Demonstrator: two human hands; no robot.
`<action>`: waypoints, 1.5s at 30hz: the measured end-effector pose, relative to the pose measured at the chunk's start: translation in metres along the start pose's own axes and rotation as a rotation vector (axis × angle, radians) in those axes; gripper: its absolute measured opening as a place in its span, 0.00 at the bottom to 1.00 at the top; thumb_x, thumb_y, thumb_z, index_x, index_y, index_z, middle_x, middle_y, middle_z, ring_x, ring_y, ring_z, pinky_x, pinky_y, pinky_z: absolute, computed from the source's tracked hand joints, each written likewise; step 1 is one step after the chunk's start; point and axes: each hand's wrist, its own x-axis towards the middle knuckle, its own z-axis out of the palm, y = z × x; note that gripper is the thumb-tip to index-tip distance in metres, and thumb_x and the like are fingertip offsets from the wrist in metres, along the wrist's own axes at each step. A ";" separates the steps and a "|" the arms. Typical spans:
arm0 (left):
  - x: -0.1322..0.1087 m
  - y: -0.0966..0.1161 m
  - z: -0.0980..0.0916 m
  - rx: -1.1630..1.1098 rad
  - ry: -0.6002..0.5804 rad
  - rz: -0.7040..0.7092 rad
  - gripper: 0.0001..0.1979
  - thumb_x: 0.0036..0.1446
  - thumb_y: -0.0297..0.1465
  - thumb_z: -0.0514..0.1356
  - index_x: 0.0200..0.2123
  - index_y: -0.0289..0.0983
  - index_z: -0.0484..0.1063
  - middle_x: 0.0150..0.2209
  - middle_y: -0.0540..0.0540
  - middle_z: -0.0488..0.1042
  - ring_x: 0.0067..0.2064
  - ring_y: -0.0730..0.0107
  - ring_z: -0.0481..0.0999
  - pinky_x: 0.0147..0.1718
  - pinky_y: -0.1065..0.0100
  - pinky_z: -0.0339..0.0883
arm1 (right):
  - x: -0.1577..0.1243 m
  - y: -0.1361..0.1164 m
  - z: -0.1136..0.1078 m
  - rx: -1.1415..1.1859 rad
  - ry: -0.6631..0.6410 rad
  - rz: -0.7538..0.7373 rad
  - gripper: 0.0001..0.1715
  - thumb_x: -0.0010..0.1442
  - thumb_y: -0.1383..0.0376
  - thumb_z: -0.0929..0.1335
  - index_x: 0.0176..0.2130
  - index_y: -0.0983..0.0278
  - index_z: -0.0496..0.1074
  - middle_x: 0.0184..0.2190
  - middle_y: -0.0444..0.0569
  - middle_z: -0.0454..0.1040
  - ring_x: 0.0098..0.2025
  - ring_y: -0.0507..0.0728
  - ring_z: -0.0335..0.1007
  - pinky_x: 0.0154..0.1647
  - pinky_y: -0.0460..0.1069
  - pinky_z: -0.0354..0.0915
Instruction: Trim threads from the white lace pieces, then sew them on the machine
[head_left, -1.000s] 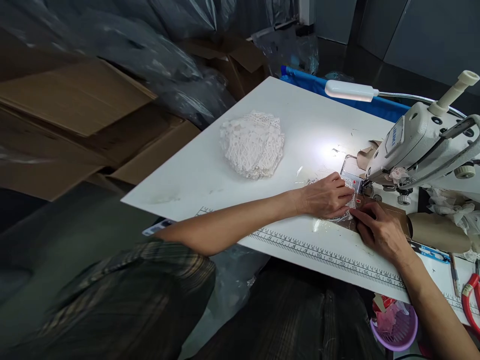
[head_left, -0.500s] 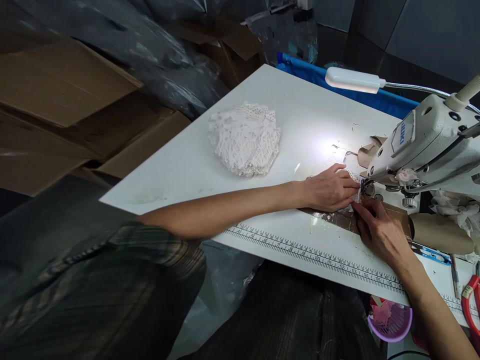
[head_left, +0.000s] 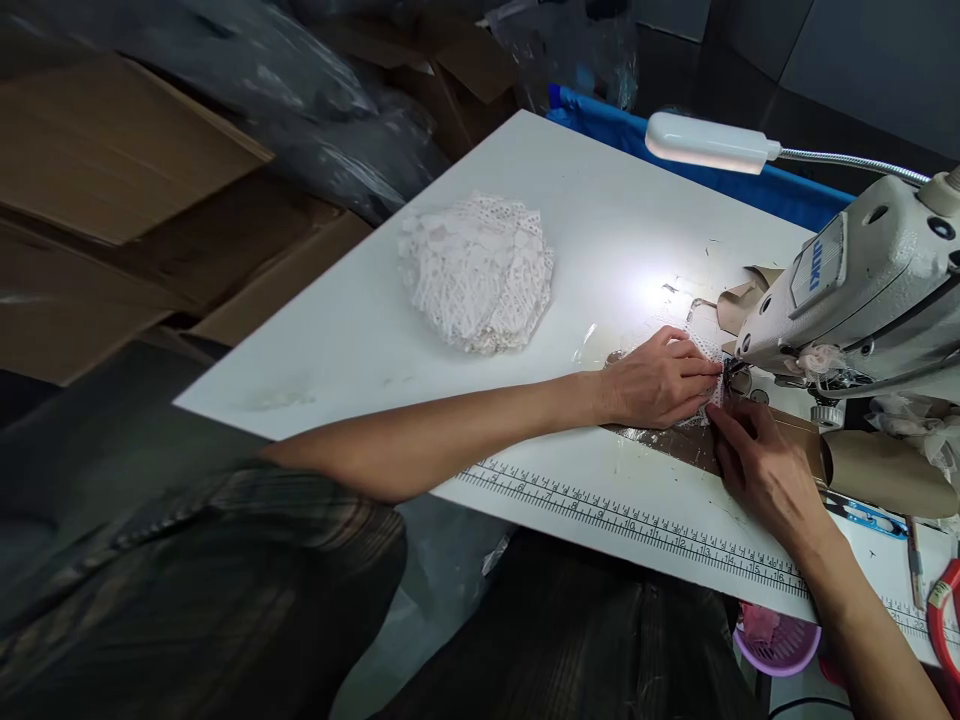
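A white sewing machine (head_left: 862, 290) stands at the right of a white table (head_left: 592, 230). My left hand (head_left: 660, 380) lies on a small piece of white lace (head_left: 711, 350) just left of the needle, fingers pressed together on it. My right hand (head_left: 765, 465) rests on the near side of the needle, fingertips pinching the same lace over a brown taped strip (head_left: 675, 440). A heap of white lace pieces (head_left: 480, 270) sits further left on the table.
A lamp (head_left: 705, 142) on a flexible neck lights the needle area. A printed ruler (head_left: 637, 520) runs along the table's near edge. Cardboard boxes (head_left: 120, 200) and plastic bags lie at the left. A purple basket (head_left: 780, 640) hangs under the table; red scissors (head_left: 941, 620) lie at the right.
Both hands have slid the lace slightly further toward the needle. The view has shifted a little; the hands keep their hold.
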 end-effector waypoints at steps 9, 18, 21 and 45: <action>-0.001 -0.003 0.002 -0.082 -0.044 -0.027 0.14 0.68 0.32 0.52 0.49 0.38 0.75 0.54 0.40 0.77 0.53 0.60 0.76 0.60 0.46 0.59 | -0.001 -0.002 0.003 0.035 0.018 0.038 0.22 0.66 0.67 0.59 0.54 0.64 0.73 0.39 0.56 0.72 0.34 0.55 0.71 0.27 0.46 0.69; 0.000 -0.003 0.003 -0.104 -0.031 -0.048 0.13 0.67 0.32 0.54 0.49 0.38 0.76 0.54 0.40 0.77 0.54 0.59 0.76 0.60 0.43 0.59 | -0.002 -0.002 0.008 0.066 0.065 0.087 0.21 0.65 0.67 0.60 0.53 0.62 0.74 0.40 0.54 0.71 0.35 0.54 0.72 0.26 0.45 0.68; 0.001 -0.004 0.004 -0.100 -0.032 -0.037 0.14 0.68 0.32 0.53 0.49 0.38 0.76 0.54 0.40 0.76 0.54 0.59 0.76 0.60 0.41 0.59 | -0.002 -0.002 0.008 0.068 0.092 0.083 0.20 0.65 0.67 0.61 0.52 0.63 0.75 0.39 0.53 0.71 0.34 0.54 0.72 0.25 0.46 0.68; 0.003 0.001 0.000 -0.028 0.075 0.069 0.12 0.67 0.28 0.53 0.40 0.36 0.77 0.42 0.45 0.81 0.40 0.66 0.78 0.59 0.40 0.61 | 0.000 0.001 0.009 0.175 0.120 0.136 0.19 0.64 0.68 0.62 0.49 0.62 0.78 0.38 0.52 0.71 0.34 0.54 0.73 0.32 0.48 0.71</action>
